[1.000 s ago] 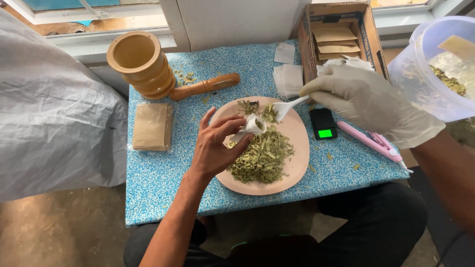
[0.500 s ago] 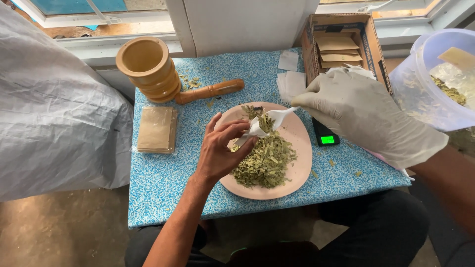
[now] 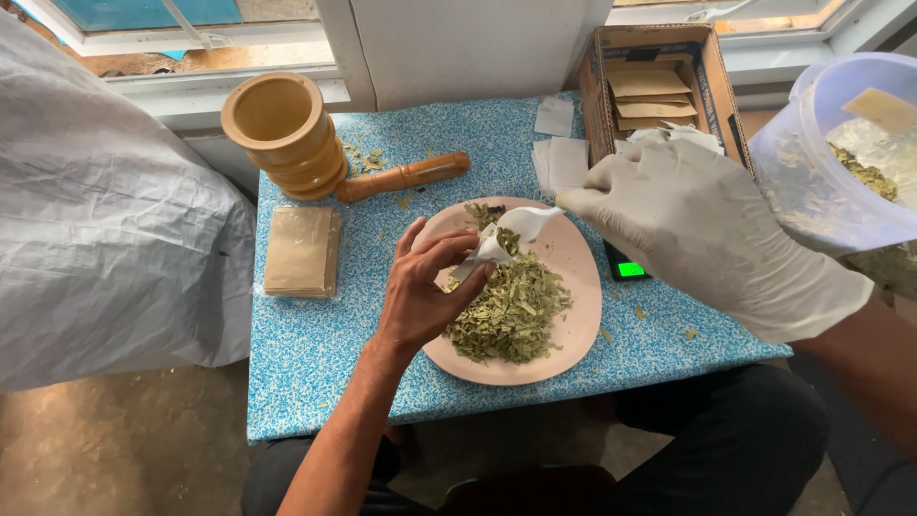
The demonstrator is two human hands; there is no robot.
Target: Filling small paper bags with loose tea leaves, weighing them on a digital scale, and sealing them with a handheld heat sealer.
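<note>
Since the earlier frame the gloved right hand (image 3: 707,229) has closed in, fingers clamped on the spoon (image 3: 527,223). Left hand (image 3: 425,291) pinches an open sachet (image 3: 480,256) above the plate (image 3: 573,330). Sachet judged light, flimsy; hold by its rim.

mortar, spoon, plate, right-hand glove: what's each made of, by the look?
Mortar: likely turned wood, pale tan, matte, with ringed grooves round the body.
Spoon: probably thin plastic, plain white, slightly glossy.
Plate: pale pink, smooth, even colour; plastic or melamine, could be ceramic.
Glove on the right hand: thin white latex or similar, wrinkling over the knuckles.
Left hand is bare.
</note>
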